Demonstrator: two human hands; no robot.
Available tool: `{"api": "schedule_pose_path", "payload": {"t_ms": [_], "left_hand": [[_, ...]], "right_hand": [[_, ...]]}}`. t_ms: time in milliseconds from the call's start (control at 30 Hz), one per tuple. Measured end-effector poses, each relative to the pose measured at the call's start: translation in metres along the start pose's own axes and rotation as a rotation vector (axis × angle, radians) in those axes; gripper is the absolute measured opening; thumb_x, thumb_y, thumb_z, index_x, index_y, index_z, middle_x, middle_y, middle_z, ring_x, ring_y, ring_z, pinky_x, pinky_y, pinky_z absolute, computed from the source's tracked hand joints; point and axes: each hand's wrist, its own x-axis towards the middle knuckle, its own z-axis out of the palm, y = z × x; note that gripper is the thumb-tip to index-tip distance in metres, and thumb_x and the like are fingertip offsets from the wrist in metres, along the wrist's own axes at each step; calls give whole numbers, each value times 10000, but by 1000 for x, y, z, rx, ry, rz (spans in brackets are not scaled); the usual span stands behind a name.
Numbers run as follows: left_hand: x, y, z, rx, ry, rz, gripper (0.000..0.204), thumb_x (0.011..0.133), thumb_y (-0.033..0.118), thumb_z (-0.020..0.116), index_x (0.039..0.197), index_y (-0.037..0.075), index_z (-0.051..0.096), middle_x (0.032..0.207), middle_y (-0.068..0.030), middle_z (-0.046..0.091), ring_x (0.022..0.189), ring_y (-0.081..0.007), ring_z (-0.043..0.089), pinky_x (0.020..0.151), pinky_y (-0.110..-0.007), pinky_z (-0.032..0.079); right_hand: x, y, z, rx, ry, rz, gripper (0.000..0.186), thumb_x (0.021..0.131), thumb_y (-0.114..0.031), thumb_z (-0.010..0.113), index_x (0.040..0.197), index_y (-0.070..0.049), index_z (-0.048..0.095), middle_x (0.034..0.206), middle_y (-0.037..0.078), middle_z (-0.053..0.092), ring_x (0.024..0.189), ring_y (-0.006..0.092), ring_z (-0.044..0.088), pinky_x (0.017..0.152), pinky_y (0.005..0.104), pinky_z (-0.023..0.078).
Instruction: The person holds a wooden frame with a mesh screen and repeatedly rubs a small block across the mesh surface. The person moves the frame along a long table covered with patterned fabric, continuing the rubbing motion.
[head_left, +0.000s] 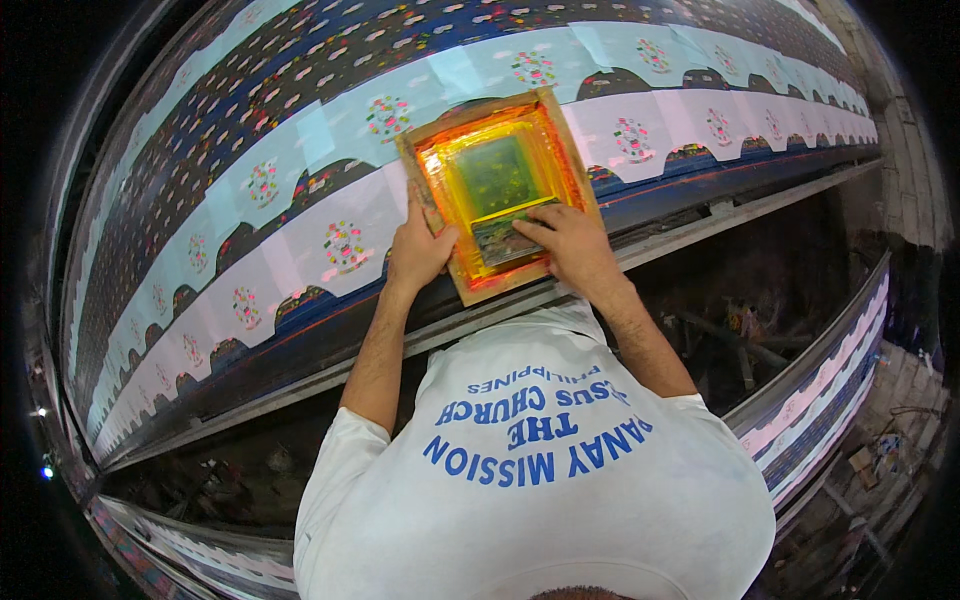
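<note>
A screen printing frame [575,150] with a wooden rim and orange-yellow stained inside lies on the printing table, tilted a little, over the nearest row of pale pink cut pieces [685,105]. My left hand [420,250] grips its left rim near the lower corner, thumb on top. Inside the frame, toward its near end, my right hand [575,245] is closed on a flat squeegee [497,243] smeared with dark ink. Yellowish ink shows on the mesh beyond the squeegee. Whatever lies directly under the frame is hidden.
Beyond the pink row runs a row of pale blue pieces [335,130]; both carry round dotted prints. A metal rail [690,225] edges the long dark table [640,205] on my side. Another table with similar pieces [825,385] stands behind me at the right.
</note>
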Motion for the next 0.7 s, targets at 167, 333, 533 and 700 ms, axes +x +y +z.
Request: {"api": "schedule_pose_path", "payload": {"t_ms": [167,333,533,700], "left_hand": [[-7,27,14,53,88,69,1080,944,239,749,1748,-45,86,1042,-222,819,866,-411,808,765,-467,641],[22,77,80,-66,156,216,1050,937,156,759,1744,-55,120,980,-189,828,789,-302,814,723,-403,640],[68,141,172,-106,78,107,1075,928,185,771,1750,-54,121,799,-135,795,637,-230,764,632,-353,623],[80,148,202,-125,95,122,1082,926,175,782,1756,-45,124,935,-151,824,727,-212,786,698,-354,637]], "right_hand": [[-9,22,-15,24,34,-5,593,812,-5,793,1389,-136,758,1375,105,716,1297,326,654,1128,455,534],[-35,94,-63,27,105,-32,601,795,-3,798,1378,-148,764,1389,94,712,1309,319,647,1147,460,525],[-71,194,-93,-69,131,21,589,810,12,779,1376,-151,763,1394,87,710,1324,320,641,1151,458,532],[-83,226,-92,-22,96,21,607,823,6,785,1406,-153,741,1444,82,681,1350,319,623,1163,460,525]]}}
